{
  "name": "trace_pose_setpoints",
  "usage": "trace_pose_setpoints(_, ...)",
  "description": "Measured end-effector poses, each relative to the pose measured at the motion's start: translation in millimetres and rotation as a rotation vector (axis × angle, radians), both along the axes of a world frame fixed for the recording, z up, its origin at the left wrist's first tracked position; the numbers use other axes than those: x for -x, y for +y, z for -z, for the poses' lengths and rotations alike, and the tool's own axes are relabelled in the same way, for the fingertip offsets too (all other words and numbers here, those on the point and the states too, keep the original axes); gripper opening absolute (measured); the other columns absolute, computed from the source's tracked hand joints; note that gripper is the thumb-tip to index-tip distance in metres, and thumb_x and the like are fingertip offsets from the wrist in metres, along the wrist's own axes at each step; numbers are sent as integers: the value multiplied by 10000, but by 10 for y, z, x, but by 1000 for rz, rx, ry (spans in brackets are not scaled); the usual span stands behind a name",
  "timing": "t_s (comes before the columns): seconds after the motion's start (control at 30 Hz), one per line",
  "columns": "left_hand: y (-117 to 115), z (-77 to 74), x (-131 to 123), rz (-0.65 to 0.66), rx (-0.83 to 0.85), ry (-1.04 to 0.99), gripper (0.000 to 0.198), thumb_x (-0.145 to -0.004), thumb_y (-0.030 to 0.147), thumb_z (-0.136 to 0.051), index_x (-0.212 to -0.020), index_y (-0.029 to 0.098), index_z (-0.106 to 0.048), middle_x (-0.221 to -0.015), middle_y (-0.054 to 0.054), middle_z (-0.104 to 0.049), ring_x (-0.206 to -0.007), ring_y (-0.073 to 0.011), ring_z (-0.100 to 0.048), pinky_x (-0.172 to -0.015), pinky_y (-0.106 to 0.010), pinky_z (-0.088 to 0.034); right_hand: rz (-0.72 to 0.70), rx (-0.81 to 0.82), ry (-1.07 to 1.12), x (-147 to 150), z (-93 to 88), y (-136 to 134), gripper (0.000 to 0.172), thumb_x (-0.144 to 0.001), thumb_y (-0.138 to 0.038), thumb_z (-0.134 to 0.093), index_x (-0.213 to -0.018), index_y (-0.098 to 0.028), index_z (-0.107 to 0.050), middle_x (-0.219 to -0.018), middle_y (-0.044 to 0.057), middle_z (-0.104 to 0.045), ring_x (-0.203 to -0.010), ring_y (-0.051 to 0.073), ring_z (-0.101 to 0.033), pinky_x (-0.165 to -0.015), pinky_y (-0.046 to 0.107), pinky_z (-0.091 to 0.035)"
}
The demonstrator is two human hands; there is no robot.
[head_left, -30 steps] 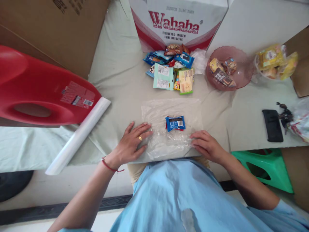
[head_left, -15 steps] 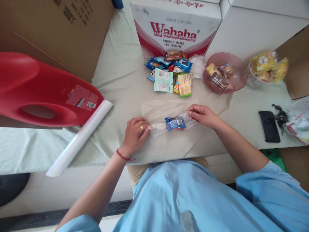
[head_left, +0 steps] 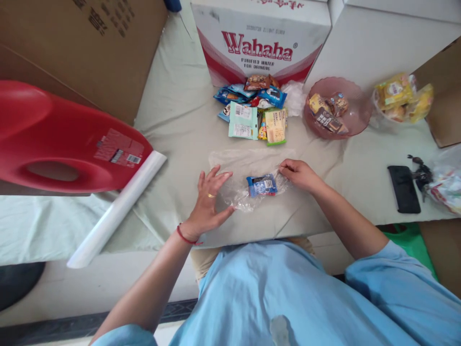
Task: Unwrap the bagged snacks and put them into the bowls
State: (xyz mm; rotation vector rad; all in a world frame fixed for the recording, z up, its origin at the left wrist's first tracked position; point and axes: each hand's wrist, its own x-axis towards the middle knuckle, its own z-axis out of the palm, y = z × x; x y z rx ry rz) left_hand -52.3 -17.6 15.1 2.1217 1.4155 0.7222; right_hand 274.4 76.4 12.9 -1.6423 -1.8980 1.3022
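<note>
Two snack packets, a blue one (head_left: pixel 261 185) with a red one (head_left: pixel 271 194) peeking out beneath, lie with clear plastic film (head_left: pixel 236 185) around them, a little in from the middle of the near edge of the cloth-covered table (head_left: pixel 183 129). The right hand (head_left: pixel 300 174) seems to pinch the film's right side between thumb and fingers; the left hand (head_left: pixel 211 204) is spread wide, its thumb at the film's left side, and whether it touches is hard to tell. With only one side apparently gripped, a pull by the right hand could drag film and packets askew. The thin, crinkled film could also cling to itself or to the fingers, leaving creases or a gap.
</note>
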Motion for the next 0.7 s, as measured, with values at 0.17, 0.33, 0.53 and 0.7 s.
trace_pose_setpoints(0.17, 114, -9, -204, -159, -134, -43, 385, -994, 579, -562, -784, 266, -644, -824, -16, -714, -1223, -264, -663, -1295, -536, -219, -3, 3, 12, 1, -2, -1, 315, -860, -508, -554, -837, -204, -632, -654, -27, -531, -604, 137, -441, -570, 257, -341)
trace_pose_setpoints(0.33, 255, 142, -260, -468, -55, -44, 563, -1057, 524, -434, -578, 241, -348, -641, -19, -595, -777, -206, -618, -899, -410, -478, 26, 11, 37, -42, -46, -43, 347, -847, -540, -573, -837, -200, -642, -643, -33, -503, -601, 132, -409, -565, 255, -321)
trace_pose_setpoints(0.53, 283, 287, -283, -580, -76, 159, 504, -1002, 486, -533, -573, 241, -434, -624, -39, -570, -782, -245, -564, -825, -419, -430, 67, -67, -32, -174, -58, -74, 379, -896, -550, -569, -882, -187, -676, -682, -7, -570, -616, 142, -453, -590, 269, -347)
trace_pose_setpoints(0.7, 267, 293, -317, -558, -94, 253, 452, -999, 456, -539, -603, 237, -536, -681, -72, -625, -853, -287, -576, -844, -455, -417, 87, -384, -474, -198, -174, -14, 315, -980, -384, -492, -971, -185, -735, -934, 107, -696, -800, 223, -593, -683, 305, -413)
